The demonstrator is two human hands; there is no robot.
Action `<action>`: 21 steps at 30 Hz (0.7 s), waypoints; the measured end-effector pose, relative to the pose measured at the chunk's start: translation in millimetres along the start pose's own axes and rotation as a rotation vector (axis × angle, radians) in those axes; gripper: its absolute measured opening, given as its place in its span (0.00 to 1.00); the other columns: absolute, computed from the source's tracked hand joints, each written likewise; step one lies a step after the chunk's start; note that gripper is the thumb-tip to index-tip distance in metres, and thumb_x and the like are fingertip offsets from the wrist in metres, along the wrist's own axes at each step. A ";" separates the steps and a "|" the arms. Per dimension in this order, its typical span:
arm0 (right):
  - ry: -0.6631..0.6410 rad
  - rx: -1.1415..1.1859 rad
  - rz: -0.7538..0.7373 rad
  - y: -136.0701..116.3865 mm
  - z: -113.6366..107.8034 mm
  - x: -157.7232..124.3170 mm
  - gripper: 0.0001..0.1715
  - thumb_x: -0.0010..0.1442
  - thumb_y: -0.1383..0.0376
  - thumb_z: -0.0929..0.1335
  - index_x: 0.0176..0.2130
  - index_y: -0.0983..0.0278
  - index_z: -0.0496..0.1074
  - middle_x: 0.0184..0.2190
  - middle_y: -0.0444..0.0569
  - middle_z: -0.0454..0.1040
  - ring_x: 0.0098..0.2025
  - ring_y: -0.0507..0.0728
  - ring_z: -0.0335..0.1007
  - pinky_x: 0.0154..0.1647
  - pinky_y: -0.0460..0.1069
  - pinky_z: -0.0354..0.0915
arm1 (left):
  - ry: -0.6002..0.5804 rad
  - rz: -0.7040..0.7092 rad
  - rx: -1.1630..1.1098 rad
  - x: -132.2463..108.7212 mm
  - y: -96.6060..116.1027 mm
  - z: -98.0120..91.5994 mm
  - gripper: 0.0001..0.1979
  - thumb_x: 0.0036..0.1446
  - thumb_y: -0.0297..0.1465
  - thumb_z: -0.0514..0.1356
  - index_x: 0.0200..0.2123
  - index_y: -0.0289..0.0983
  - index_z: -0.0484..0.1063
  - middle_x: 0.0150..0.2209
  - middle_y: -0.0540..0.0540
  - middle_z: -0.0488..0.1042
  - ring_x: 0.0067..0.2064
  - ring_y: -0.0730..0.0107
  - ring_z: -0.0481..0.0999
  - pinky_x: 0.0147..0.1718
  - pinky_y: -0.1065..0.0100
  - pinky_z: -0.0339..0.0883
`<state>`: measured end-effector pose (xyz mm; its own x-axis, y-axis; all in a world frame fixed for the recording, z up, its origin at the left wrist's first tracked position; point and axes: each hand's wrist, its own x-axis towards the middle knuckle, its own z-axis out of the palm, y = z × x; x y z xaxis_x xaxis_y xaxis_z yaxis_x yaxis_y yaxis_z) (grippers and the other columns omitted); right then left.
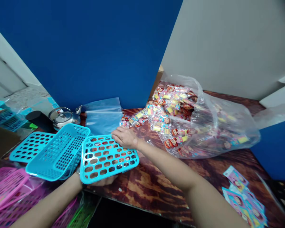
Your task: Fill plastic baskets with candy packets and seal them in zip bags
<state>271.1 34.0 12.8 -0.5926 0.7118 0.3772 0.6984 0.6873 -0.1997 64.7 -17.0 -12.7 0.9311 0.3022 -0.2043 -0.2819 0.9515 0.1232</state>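
A light-blue plastic lid with oval holes point(104, 158) is held tilted over the table's front edge. Whether a basket sits beneath it I cannot tell. My right hand point(125, 137) is closed over its far edge, fingers bent. My left hand point(106, 181) supports it from below along the near edge, with most of its fingers hidden behind the lid. Just left stands a light-blue basket point(59, 152), nested with at least one more. Another blue lid with holes point(32, 147) lies farther left.
A large clear plastic bag point(237, 126) spills small wrapped packets point(163, 117) with doll figures. Printed cards point(245, 202) lie at right. A kettle point(64, 117), black cylinder point(40, 119) and clear sheet point(103, 115) stand behind. Pink baskets point(11, 186) are lower left. A blue panel point(92, 50) rises behind.
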 end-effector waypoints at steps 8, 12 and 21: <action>-0.044 0.168 0.013 6.2 -0.2 0.8 0.14 0.66 0.62 0.57 0.40 0.63 0.69 0.34 0.47 0.72 0.37 0.53 0.67 0.41 0.46 0.58 | 0.148 -0.217 0.906 -1.6 -4.1 9.5 0.13 0.59 0.32 0.50 0.40 0.32 0.71 0.29 0.55 0.73 0.27 0.79 0.70 0.23 0.75 0.63; -0.056 0.318 0.109 9.1 -1.2 2.3 0.15 0.67 0.62 0.55 0.37 0.62 0.67 0.29 0.43 0.71 0.31 0.51 0.66 0.34 0.45 0.58 | 0.368 -0.078 1.253 -2.0 -10.2 15.3 0.11 0.57 0.36 0.59 0.38 0.33 0.71 0.36 0.47 0.74 0.34 0.71 0.73 0.32 0.65 0.70; -0.142 0.241 0.009 9.1 -11.3 7.7 0.16 0.66 0.62 0.55 0.35 0.62 0.67 0.30 0.47 0.69 0.33 0.53 0.64 0.36 0.46 0.57 | 0.566 0.056 1.515 3.9 -8.8 40.8 0.17 0.54 0.30 0.49 0.21 0.29 0.71 0.28 0.51 0.78 0.29 0.70 0.76 0.23 0.67 0.66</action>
<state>277.4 44.1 24.0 -0.6490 0.7193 0.2477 0.5980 0.6836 -0.4184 80.3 -26.5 25.0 0.6308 0.6408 -0.4375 0.4840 0.1158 0.8674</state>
